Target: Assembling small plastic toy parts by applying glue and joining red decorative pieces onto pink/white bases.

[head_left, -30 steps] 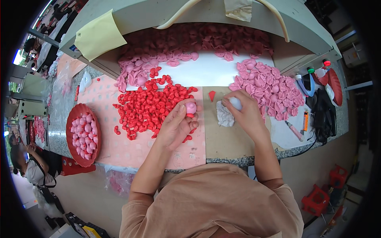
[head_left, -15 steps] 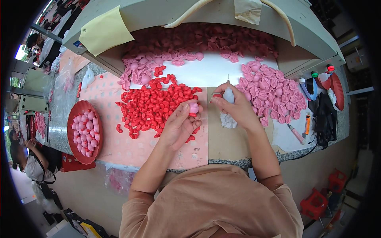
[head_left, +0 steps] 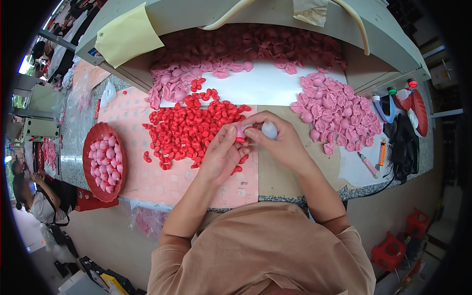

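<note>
My left hand (head_left: 219, 156) is closed, its fingertips holding a small pink ball-shaped part (head_left: 239, 129) with a red piece (head_left: 240, 140) at its lower side. My right hand (head_left: 280, 145) comes in from the right, thumb and forefinger meeting at the pink part. Tucked in that same hand is a pale squeeze bottle (head_left: 269, 130); its thin needle tip is not visible now. Any small red piece between the right fingertips is mostly hidden. Just left of my hands spreads a heap of glossy red pieces (head_left: 189, 130).
A red scalloped basket (head_left: 123, 169) of pink balls with red bits stands at the left. Pink cupped pieces (head_left: 339, 115) lie on the right, more under the grey hood (head_left: 275, 12). A pink-handled tool (head_left: 368, 165), orange marker (head_left: 382, 153) and black bag (head_left: 405, 152) sit far right.
My right hand has moved left to the pink part, bringing the bottle and a small red piece with it. The bottle's needle no longer shows. My left hand stays nearly in place.
</note>
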Tool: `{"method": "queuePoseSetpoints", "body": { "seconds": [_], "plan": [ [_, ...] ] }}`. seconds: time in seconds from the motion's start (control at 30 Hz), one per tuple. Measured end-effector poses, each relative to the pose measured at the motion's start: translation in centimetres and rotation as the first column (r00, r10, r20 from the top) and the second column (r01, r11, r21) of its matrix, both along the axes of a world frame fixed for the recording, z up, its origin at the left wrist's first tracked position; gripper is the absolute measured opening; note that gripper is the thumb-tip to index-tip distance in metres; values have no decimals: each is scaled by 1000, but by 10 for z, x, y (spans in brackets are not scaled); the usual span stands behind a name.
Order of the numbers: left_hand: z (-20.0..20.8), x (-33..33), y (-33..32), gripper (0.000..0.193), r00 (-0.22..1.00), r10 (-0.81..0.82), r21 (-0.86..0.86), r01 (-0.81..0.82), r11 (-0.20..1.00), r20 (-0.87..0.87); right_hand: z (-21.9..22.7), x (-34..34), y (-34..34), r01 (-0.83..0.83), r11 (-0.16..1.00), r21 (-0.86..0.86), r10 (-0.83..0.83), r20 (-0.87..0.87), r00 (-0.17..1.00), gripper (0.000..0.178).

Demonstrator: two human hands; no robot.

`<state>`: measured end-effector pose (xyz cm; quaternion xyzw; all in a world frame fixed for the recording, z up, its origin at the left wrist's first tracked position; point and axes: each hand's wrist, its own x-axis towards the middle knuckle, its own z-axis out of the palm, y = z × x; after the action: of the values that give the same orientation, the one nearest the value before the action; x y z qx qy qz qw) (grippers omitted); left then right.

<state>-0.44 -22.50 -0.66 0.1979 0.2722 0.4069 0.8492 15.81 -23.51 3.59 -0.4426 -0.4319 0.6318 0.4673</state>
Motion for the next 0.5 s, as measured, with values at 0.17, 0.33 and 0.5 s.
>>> {"method": "queuePoseSetpoints", "body": {
  "seconds": [0.17,0.33,0.5],
  "plan": [
    [-6,-2,1,24,1000,-26,87,26,996,4,-10,-5,-3,62,997,46,-70,205,976,17],
    [-7,-1,1,24,999,-39,97,42,994,-30,-2,3,0,34,996,-88,-25,107,994,17],
    [-3,-5,0,28,998,-63,162,62,985,0,-16,17,4,115,965,235,-194,351,916,19]
  ]
}}
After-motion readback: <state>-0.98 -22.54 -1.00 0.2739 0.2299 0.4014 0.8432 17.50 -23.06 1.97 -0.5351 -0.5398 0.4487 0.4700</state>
